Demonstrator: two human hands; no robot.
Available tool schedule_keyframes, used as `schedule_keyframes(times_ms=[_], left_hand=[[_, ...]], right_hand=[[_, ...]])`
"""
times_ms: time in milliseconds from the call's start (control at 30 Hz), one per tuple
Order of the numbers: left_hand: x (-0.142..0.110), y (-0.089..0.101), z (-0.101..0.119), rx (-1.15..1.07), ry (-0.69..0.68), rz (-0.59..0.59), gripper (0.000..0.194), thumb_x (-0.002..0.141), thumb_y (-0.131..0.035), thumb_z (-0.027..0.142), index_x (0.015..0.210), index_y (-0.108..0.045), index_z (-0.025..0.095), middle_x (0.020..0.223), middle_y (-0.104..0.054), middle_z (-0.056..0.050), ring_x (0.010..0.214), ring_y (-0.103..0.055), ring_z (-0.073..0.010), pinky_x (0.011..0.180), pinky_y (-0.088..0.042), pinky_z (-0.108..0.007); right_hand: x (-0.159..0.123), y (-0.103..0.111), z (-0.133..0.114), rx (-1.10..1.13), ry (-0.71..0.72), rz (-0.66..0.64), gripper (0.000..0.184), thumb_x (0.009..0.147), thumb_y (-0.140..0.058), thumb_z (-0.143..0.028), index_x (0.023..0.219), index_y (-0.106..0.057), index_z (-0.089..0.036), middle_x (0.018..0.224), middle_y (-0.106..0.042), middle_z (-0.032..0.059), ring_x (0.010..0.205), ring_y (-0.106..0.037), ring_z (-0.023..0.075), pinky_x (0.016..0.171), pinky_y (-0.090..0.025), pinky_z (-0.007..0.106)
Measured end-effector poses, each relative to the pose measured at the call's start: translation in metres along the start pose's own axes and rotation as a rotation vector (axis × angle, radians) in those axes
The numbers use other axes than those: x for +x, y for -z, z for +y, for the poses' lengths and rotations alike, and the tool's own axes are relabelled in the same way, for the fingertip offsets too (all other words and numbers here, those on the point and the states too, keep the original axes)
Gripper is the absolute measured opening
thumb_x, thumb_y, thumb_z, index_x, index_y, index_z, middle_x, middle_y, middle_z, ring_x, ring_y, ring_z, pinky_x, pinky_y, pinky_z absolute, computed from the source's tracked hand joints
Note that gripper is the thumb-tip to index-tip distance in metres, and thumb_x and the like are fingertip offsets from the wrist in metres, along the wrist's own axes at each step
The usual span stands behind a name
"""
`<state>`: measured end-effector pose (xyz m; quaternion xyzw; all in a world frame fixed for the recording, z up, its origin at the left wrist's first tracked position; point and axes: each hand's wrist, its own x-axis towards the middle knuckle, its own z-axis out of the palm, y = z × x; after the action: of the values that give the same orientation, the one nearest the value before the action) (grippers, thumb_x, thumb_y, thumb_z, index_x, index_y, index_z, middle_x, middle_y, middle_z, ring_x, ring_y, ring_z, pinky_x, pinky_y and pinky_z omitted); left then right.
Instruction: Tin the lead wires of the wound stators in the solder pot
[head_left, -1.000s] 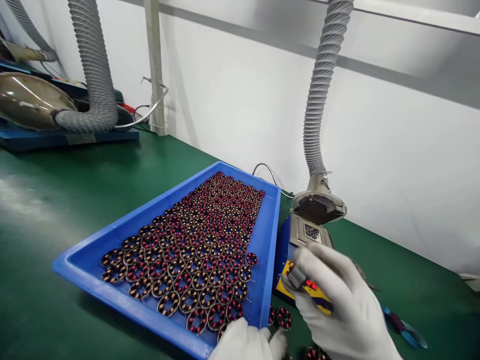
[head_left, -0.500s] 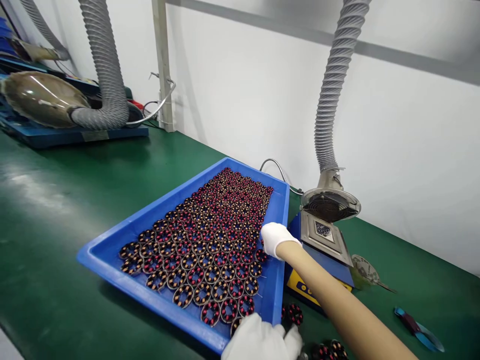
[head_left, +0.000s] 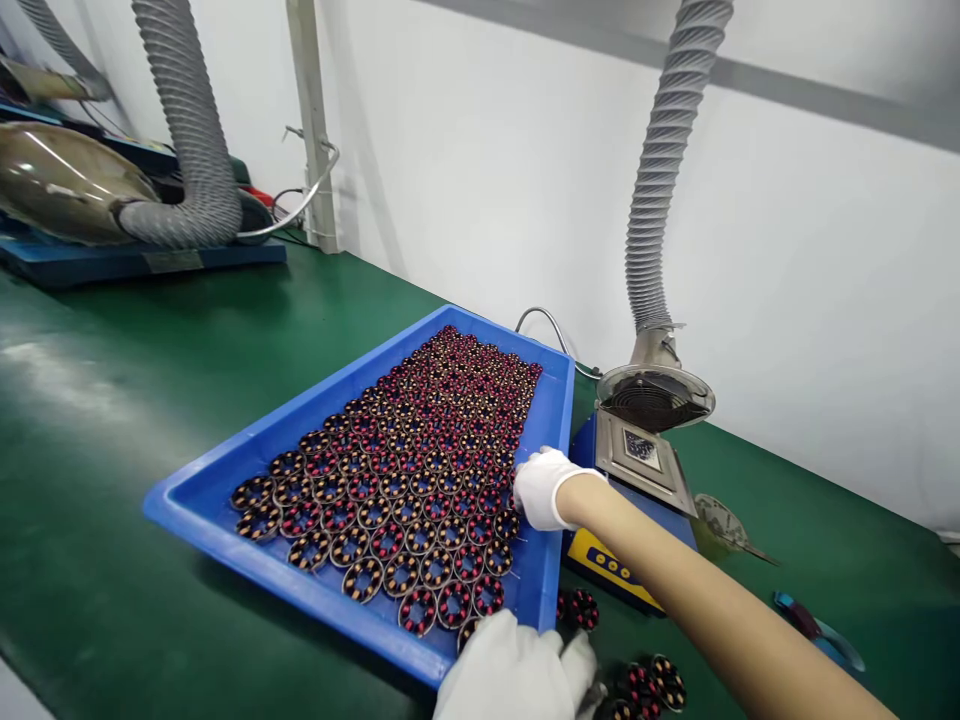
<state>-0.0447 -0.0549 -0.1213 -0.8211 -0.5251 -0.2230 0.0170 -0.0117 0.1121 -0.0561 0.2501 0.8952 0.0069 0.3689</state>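
Blue plastic tray (head_left: 225,475), mid-frame, holds rows of small wound coils (head_left: 405,470). The left hand (head_left: 514,675), gloved, rests loosely curled at its near corner, bottom centre. The right hand (head_left: 544,487), nearer the coils, reaches over the tray's right edge, fingers closed onto the rightmost coils.

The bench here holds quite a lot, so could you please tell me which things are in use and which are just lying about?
In use:
right hand
left hand
blue tray
wound coils

Lying about:
solder pot
extraction hose
blue-handled cutters
loose coils
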Motion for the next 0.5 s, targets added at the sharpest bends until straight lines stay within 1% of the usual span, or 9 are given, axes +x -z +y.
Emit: schedule_keyframes(times_ms=[67, 100, 200, 267, 333, 400, 467, 500], left_hand=[[0.003, 0.004, -0.001, 0.020, -0.011, 0.006, 0.021, 0.073, -0.064, 0.041, 0.085, -0.058, 0.025, 0.056, -0.064, 0.008, 0.044, -0.059, -0.0136, 0.043, -0.026, -0.030], [0.004, 0.006, -0.001, 0.033, -0.013, 0.014, 0.021, 0.073, -0.063, 0.042, 0.084, -0.058, 0.025, 0.056, -0.064, 0.008, 0.043, -0.059, -0.0137, 0.042, -0.026, -0.030], [0.006, 0.011, 0.000, 0.045, -0.008, 0.028, 0.020, 0.072, -0.063, 0.041, 0.085, -0.058, 0.025, 0.057, -0.064, 0.008, 0.044, -0.058, -0.0138, 0.043, -0.029, -0.030], [0.004, 0.013, 0.001, 0.031, 0.010, 0.032, 0.021, 0.072, -0.064, 0.038, 0.088, -0.059, 0.026, 0.058, -0.064, 0.008, 0.045, -0.058, -0.0140, 0.046, -0.033, -0.029], [0.001, 0.015, 0.002, 0.009, 0.044, 0.014, 0.021, 0.073, -0.063, 0.034, 0.092, -0.058, 0.027, 0.059, -0.063, 0.008, 0.049, -0.058, -0.0147, 0.051, -0.038, -0.029], [-0.002, 0.019, 0.002, -0.015, 0.070, -0.025, 0.017, 0.077, -0.059, 0.030, 0.094, -0.058, 0.029, 0.061, -0.063, 0.007, 0.053, -0.059, -0.0159, 0.055, -0.040, -0.030], [-0.003, 0.022, 0.003, -0.039, 0.090, -0.096, 0.016, 0.082, -0.052, 0.026, 0.096, -0.058, 0.029, 0.065, -0.064, 0.006, 0.056, -0.060, -0.0171, 0.057, -0.041, -0.032], [-0.001, 0.024, 0.004, -0.037, 0.103, -0.128, 0.018, 0.083, -0.050, 0.024, 0.098, -0.058, 0.029, 0.066, -0.064, 0.005, 0.057, -0.060, -0.0179, 0.056, -0.041, -0.032]], right_hand=[[0.003, -0.003, -0.006, -0.003, 0.013, 0.045, 0.024, 0.069, -0.058, -0.016, 0.088, -0.071, -0.009, 0.101, -0.064, 0.0189, 0.099, -0.057, 0.0360, 0.087, -0.042, 0.049], [0.005, -0.004, -0.007, 0.008, 0.020, 0.064, 0.026, 0.068, -0.058, -0.016, 0.090, -0.071, -0.010, 0.102, -0.064, 0.0187, 0.098, -0.057, 0.0363, 0.084, -0.044, 0.049], [0.002, 0.000, -0.002, 0.080, 0.034, 0.150, 0.037, 0.068, -0.056, -0.017, 0.103, -0.068, -0.020, 0.109, -0.063, 0.0131, 0.092, -0.061, 0.0330, 0.074, -0.049, 0.043], [-0.011, 0.007, 0.004, 0.133, 0.018, 0.268, 0.043, 0.073, -0.051, -0.017, 0.113, -0.062, -0.026, 0.117, -0.059, 0.0097, 0.094, -0.060, 0.0306, 0.074, -0.050, 0.041], [-0.036, 0.013, 0.009, 0.179, -0.014, 0.394, 0.042, 0.080, -0.044, -0.016, 0.118, -0.059, -0.026, 0.119, -0.057, 0.0078, 0.099, -0.058, 0.0276, 0.081, -0.048, 0.040], [-0.074, 0.014, 0.009, 0.250, -0.043, 0.564, 0.039, 0.085, -0.039, -0.015, 0.119, -0.057, -0.024, 0.118, -0.058, 0.0057, 0.103, -0.056, 0.0228, 0.088, -0.045, 0.037], [-0.119, 0.006, 0.001, 0.395, -0.069, 0.862, 0.030, 0.088, -0.044, -0.018, 0.112, -0.060, -0.020, 0.109, -0.063, 0.0048, 0.100, -0.058, 0.0195, 0.089, -0.046, 0.034], [-0.143, -0.002, -0.006, 0.479, -0.079, 0.987, 0.026, 0.089, -0.046, -0.021, 0.110, -0.061, -0.021, 0.105, -0.064, 0.0032, 0.096, -0.059, 0.0172, 0.087, -0.047, 0.031]])
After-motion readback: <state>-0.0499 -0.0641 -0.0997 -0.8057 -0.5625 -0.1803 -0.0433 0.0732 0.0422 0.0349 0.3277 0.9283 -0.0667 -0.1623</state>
